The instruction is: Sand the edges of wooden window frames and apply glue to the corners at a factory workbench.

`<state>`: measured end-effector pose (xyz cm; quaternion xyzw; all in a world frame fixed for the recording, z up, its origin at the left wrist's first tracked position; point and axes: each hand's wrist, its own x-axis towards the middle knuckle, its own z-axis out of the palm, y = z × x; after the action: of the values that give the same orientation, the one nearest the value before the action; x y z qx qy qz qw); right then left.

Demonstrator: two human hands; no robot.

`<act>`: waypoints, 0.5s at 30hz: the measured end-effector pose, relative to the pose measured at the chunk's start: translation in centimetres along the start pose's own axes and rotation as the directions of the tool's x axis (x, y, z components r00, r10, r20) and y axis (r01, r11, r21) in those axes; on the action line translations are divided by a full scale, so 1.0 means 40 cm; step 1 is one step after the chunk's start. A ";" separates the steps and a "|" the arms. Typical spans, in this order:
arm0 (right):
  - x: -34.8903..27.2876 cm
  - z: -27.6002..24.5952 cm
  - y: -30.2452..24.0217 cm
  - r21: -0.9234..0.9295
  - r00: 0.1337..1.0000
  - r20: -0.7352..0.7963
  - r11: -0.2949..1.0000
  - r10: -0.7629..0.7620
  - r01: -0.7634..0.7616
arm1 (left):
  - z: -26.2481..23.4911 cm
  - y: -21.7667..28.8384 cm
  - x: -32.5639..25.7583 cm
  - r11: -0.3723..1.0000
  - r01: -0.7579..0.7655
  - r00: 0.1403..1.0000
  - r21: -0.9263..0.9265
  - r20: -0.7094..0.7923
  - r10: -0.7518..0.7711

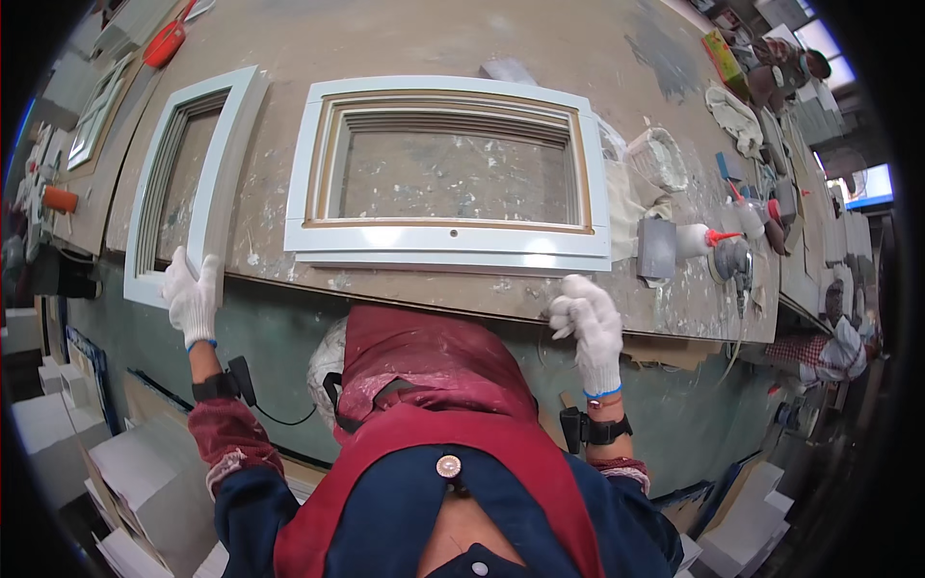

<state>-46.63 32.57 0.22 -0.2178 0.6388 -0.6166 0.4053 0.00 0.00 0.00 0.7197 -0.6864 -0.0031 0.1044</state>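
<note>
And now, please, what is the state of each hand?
Left gloved hand: thumb and fingers spread at the narrow white frame; a firm grip cannot be told.
Right gloved hand: partly open, fingers curled, nothing visible in it.

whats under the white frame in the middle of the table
Through the opening in the white frame, the paint-spotted table shows; whatever lies under the frame's borders is covered.

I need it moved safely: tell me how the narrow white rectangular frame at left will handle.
The narrow white rectangular frame is probably stiff, given its straight, joined sides. Its near end juts past the flat brown tabletop, so it might tip if dragged nearer.
</note>
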 end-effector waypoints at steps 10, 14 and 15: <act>0.090 -0.041 -0.020 -0.670 0.863 -0.196 0.706 -0.467 0.230 | 0.028 0.344 -0.136 0.444 0.033 0.945 -0.895 0.172 0.277; 0.093 -0.025 -0.022 -0.739 0.854 -0.166 0.636 -0.493 0.223 | 0.051 0.369 -0.154 0.637 -0.085 0.959 -0.767 0.111 0.261; 0.092 -0.030 -0.018 -0.690 0.866 -0.176 0.686 -0.468 0.230 | 0.053 0.367 -0.156 0.630 -0.080 0.958 -0.772 0.116 0.263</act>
<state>-49.86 30.36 -0.11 -0.3543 0.8169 -0.4510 0.0612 -15.16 5.32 -0.66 0.5352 -0.6940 -0.3592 0.3207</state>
